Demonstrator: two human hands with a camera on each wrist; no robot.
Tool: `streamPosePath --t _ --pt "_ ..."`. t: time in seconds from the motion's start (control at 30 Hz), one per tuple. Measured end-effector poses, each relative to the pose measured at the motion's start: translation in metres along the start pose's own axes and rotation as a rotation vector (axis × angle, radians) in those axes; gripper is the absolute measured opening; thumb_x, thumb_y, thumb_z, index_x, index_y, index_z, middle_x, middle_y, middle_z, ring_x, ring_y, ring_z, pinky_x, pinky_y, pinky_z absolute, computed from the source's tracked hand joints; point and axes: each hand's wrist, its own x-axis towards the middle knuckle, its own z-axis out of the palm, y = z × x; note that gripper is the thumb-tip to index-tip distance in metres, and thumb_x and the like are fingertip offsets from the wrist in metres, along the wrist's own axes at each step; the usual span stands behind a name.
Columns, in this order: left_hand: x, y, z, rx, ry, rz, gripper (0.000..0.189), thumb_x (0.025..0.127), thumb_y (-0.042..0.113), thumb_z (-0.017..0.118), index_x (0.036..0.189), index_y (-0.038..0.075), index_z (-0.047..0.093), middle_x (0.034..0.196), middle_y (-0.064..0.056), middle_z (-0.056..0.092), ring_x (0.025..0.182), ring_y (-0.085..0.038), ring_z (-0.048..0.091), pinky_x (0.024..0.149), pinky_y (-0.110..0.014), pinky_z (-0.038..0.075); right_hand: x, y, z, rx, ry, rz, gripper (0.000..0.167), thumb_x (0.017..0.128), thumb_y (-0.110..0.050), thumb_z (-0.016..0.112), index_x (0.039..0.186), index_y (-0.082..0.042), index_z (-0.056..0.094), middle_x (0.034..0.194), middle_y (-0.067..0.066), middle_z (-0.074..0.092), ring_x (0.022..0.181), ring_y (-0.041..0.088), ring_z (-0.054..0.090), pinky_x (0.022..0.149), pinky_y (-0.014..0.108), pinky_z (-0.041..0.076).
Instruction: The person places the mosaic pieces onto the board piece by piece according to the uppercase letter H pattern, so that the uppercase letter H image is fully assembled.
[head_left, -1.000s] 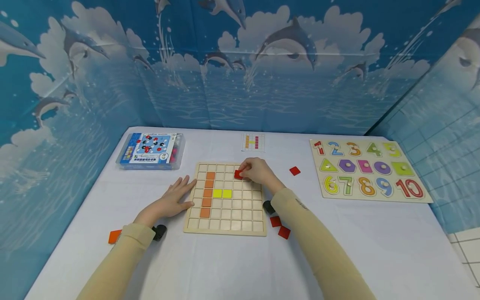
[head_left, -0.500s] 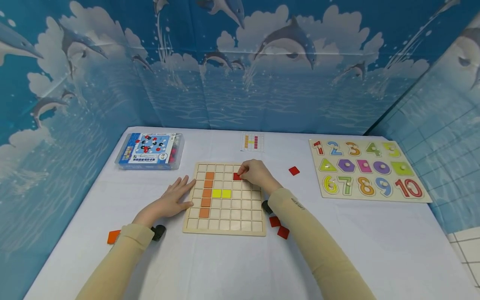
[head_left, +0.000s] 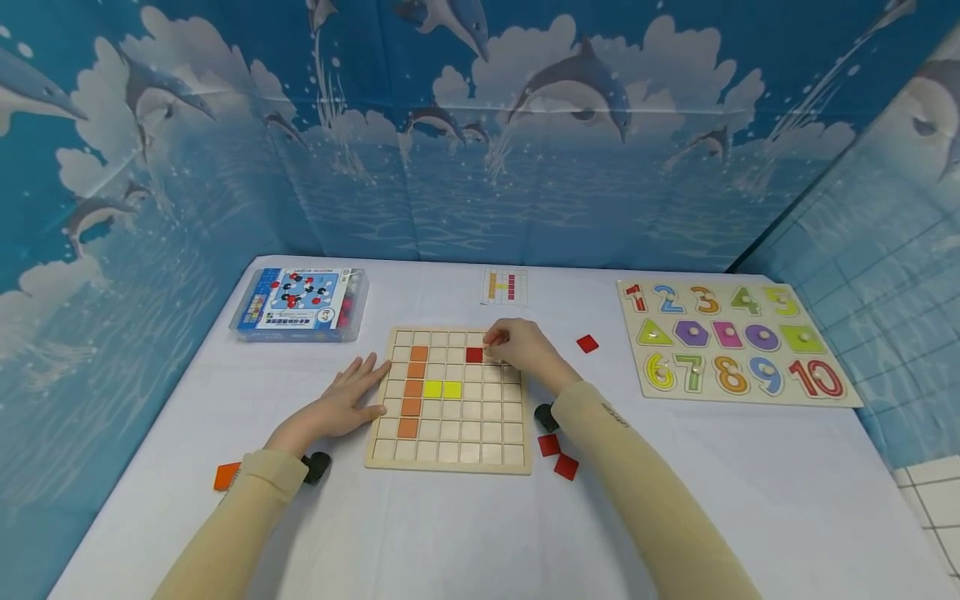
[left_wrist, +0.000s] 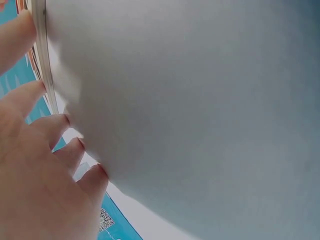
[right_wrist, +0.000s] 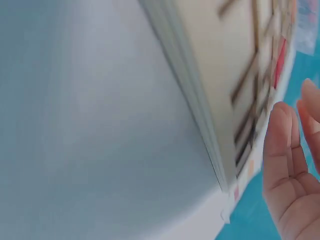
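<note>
A wooden grid board [head_left: 450,464] lies before me, bearing a column of orange tiles [head_left: 413,389] and two yellow tiles [head_left: 442,389]. One red tile [head_left: 474,355] sits in a cell near its far side. My left hand [head_left: 341,402] lies spread at the board's left edge, fingertips touching it; the left wrist view shows those fingers [left_wrist: 32,102] along the rim. Just right of the red tile, my right hand [head_left: 522,347] hovers over the board. In the right wrist view its fingers [right_wrist: 280,132] are relaxed, with nothing between them and the thumb.
Loose red tiles lie right of the board, two near [head_left: 549,445] and one farther back [head_left: 588,343]. A small pattern card [head_left: 504,286] lies behind it. A plastic box [head_left: 300,302] stands back left, a number puzzle [head_left: 738,333] right. An orange tile [head_left: 227,476] lies by my left sleeve.
My right hand has let go of the red tile, which now lies in its cell, and has drawn a little to the right. The left hand has stayed at the board's edge.
</note>
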Motion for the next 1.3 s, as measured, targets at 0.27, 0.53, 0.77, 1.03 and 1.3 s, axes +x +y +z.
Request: streamPosePath --t 0.27,0.53,0.77,1.03,1.3 --pt "0.0 0.001 0.0 -0.002 0.005 0.004 0.073 0.098 0.025 0.06 0.157 0.01 0.022 0.165 -0.022 0.004 0.151 -0.043 -0.004 0.122 -0.062 -0.002 -0.018 0.018 -0.041 0.036 0.082 0.026 0.024 0.094 -0.018 0.065 0.115 -0.006 0.068 0.109 0.011 0.068 0.093 0.024 0.062 0.081 0.034 0.053" --pt "-0.001 -0.002 0.0 0.001 0.001 0.001 0.073 0.098 0.025 0.06 0.157 0.01 0.022 0.165 -0.022 0.004 0.151 -0.044 -0.004 0.121 -0.062 -0.002 -0.032 0.05 -0.07 0.081 0.173 0.16 0.036 0.094 -0.022 0.066 0.126 -0.006 0.062 0.124 0.015 0.064 0.102 0.03 0.062 0.088 0.039 0.054" --pt "-0.002 -0.001 0.001 -0.001 0.0 -0.001 0.073 0.098 0.025 0.06 0.157 0.009 0.022 0.164 -0.023 0.005 0.151 -0.045 -0.004 0.121 -0.063 -0.002 -0.039 0.067 -0.08 0.12 0.244 0.236 0.042 0.094 -0.024 0.067 0.131 -0.006 0.057 0.127 0.017 0.061 0.114 0.031 0.058 0.095 0.041 0.052" --pt "-0.002 0.001 0.001 -0.013 -0.005 -0.002 0.073 0.097 0.025 0.06 0.158 0.01 0.021 0.165 -0.022 0.004 0.151 -0.044 -0.005 0.122 -0.062 -0.003 -0.041 0.076 -0.082 0.169 0.279 0.317 0.053 0.093 -0.023 0.069 0.139 -0.005 0.049 0.129 0.018 0.056 0.115 0.032 0.056 0.101 0.043 0.048" --pt "-0.001 0.0 0.002 -0.001 0.002 0.01 0.073 0.098 0.026 0.06 0.158 0.01 0.022 0.165 -0.022 0.004 0.151 -0.044 -0.005 0.122 -0.062 -0.003 -0.038 0.082 -0.078 0.159 0.259 0.383 0.055 0.092 -0.024 0.07 0.139 -0.005 0.047 0.134 0.019 0.053 0.115 0.032 0.051 0.102 0.045 0.046"
